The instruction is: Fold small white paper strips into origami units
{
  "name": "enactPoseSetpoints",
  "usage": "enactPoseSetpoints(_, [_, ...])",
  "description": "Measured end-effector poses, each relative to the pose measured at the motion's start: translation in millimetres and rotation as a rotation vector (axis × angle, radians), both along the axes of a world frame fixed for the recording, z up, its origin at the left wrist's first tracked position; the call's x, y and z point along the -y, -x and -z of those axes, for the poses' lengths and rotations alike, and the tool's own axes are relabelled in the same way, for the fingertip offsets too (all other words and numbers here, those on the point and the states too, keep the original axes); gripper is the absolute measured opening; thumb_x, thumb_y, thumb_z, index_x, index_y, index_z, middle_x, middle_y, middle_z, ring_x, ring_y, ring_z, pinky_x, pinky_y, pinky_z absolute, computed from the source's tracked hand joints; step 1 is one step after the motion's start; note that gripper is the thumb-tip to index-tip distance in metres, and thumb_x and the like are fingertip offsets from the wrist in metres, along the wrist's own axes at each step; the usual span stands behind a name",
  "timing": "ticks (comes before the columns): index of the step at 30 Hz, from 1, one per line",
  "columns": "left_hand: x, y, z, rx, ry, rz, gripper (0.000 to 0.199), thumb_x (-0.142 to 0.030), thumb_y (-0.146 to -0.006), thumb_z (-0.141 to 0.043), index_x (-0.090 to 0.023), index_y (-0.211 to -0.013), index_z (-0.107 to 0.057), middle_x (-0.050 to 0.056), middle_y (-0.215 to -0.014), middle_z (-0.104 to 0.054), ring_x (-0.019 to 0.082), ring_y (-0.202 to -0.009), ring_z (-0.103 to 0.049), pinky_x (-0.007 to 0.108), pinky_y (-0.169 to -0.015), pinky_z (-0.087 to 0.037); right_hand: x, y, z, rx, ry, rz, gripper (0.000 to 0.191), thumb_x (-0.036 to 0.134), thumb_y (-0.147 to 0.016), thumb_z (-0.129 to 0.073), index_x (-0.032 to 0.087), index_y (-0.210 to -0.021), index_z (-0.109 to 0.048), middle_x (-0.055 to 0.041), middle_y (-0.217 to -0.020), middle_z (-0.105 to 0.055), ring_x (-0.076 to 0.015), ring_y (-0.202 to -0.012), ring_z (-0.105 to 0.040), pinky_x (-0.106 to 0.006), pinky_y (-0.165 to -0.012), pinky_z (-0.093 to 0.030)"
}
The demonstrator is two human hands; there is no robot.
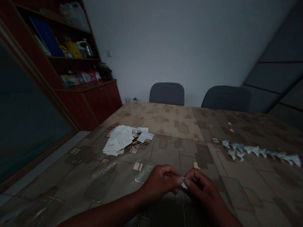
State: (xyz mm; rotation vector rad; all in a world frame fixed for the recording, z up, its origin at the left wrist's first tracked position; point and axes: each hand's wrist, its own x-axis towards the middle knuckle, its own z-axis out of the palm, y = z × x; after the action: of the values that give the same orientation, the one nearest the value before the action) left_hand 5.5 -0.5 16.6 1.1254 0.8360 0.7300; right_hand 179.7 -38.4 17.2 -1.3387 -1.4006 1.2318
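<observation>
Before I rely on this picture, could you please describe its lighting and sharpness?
Head view: dim overall, the cabinet shadowy; head view: faint glare on the table at lower left; head view: print on the papers too small to read, details of the white piece unclear.

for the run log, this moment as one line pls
left hand: pinches paper | right hand: pinches same paper | sheets: piled, left | folded pieces: grouped, right
</observation>
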Motion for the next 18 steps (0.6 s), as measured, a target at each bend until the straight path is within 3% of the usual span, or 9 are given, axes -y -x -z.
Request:
enactPoseSetpoints(8, [4.2, 0.2, 5.2, -0.016, -0.026, -0.107, 0.036, -0.046, -0.069, -0.074, -0.012, -0.068, -0.062, 0.001, -0.059, -0.062, 0.011, -0.051, -0.054, 0.023, -0.055, -0.040, -1.6, 0.1, 0.9, -0.039, 0.027, -0.029, 0.041, 0.059, -0.076, -0.063, 0.019, -0.069, -0.056, 0.0037, -0.061, -0.048, -0.0137, -0.058, -0.044, -0.024, -0.054, -0.035])
enactPoseSetpoints(18, [9.6, -2.5, 6.2, 0.186, 0.118, -0.040, 0.041, -0.051, -0.069, -0.076, -0.013, -0.068, -0.058, 0.002, -0.058, -0.063, 0.012, -0.053, -0.056, 0.025, -0.061, -0.043, -0.1, -0.8, -7.4, -0.164, 0.063, -0.134, 0.043, 0.060, -0.078, -0.060, 0.020, -0.069, -0.052, 0.0034, -0.060, -0.050, -0.0128, -0.056, -0.042, -0.024, -0.055, -0.033])
